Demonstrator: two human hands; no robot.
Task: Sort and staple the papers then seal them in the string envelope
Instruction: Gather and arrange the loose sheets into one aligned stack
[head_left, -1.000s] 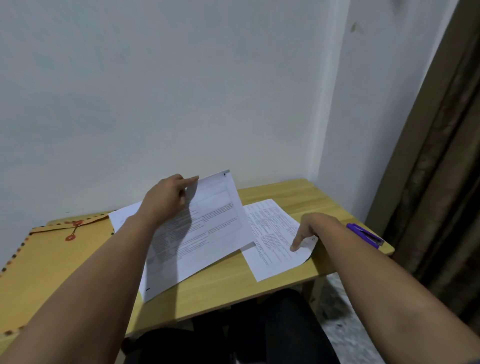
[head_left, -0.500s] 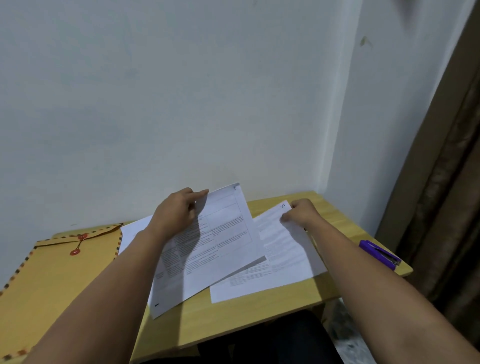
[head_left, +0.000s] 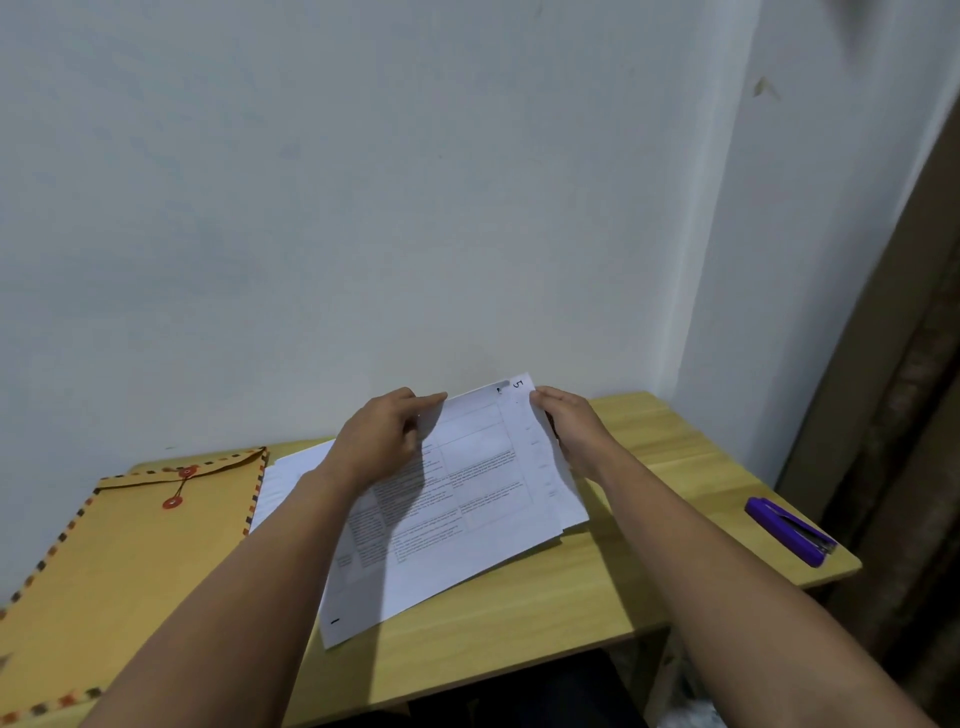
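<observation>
Printed white papers (head_left: 457, 525) lie stacked at the middle of the wooden table (head_left: 649, 587), their far edge lifted. My left hand (head_left: 387, 434) pinches the top sheet at its far left edge. My right hand (head_left: 569, 423) grips the far right corner of a sheet marked "5" that sits just under the top one. A tan string envelope (head_left: 130, 561) with red button ties lies flat on the left, its flap closed. A purple stapler (head_left: 789, 530) rests near the table's right edge, away from both hands.
More white sheets (head_left: 291, 475) stick out from under the stack beside the envelope. A pale wall stands right behind the table, and a brown curtain (head_left: 904, 415) hangs at the right. The table's near edge is close to my body.
My right hand slid the loose right-hand sheet leftward under the top sheet and now holds its far corner. My left hand kept its hold. The view shifted down and left.
</observation>
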